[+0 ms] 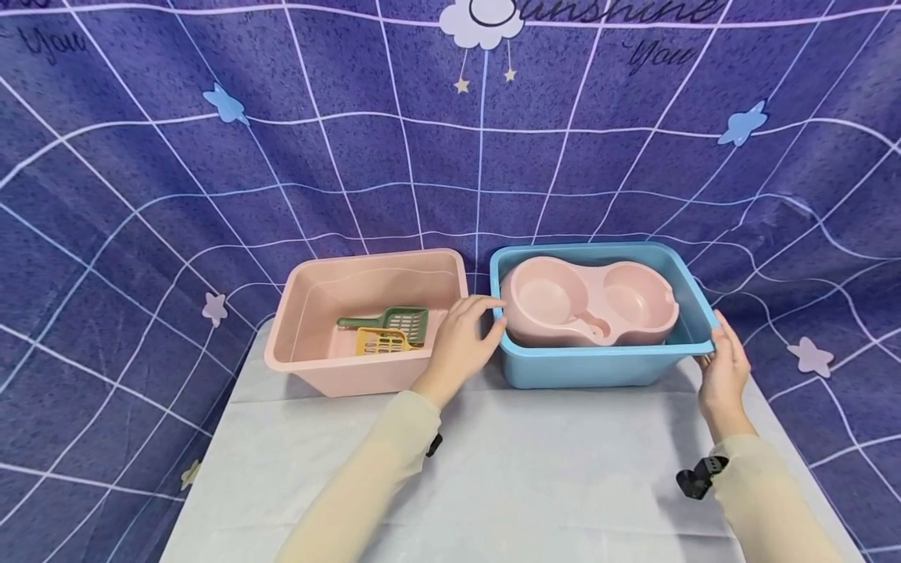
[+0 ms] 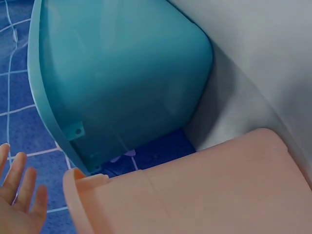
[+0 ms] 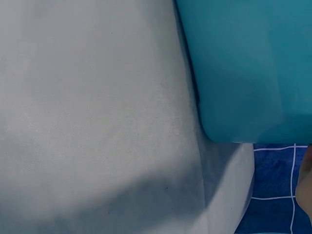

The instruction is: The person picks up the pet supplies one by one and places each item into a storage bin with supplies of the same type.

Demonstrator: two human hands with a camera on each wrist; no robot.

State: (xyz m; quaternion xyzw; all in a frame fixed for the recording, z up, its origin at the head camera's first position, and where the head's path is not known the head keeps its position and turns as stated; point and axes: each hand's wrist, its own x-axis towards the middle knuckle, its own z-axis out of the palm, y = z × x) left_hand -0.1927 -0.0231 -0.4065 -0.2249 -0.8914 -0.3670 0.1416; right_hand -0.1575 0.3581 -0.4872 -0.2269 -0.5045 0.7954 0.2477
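Observation:
A blue tub [image 1: 591, 369] stands on the table at the right, with a pink double pet bowl [image 1: 594, 305] in it. My left hand [image 1: 461, 336] reaches over the pink tub's near right corner, its fingertips at the blue tub's left rim. The left wrist view shows those fingers [image 2: 19, 183] straight and spread, holding nothing. At the blue tub's front right corner, my right hand [image 1: 725, 371] rests its extended fingers against the outside of the rim, thumb low beside the corner. Only a sliver of that hand appears in the right wrist view.
The pink tub [image 1: 338, 377] stands just left of the blue one, a narrow gap between them. Inside lie a green litter scoop [image 1: 404, 322] and a yellow litter scoop [image 1: 380, 341]. A purple grid-patterned cloth [image 1: 436, 156] hangs behind the white-covered table [image 1: 563, 461].

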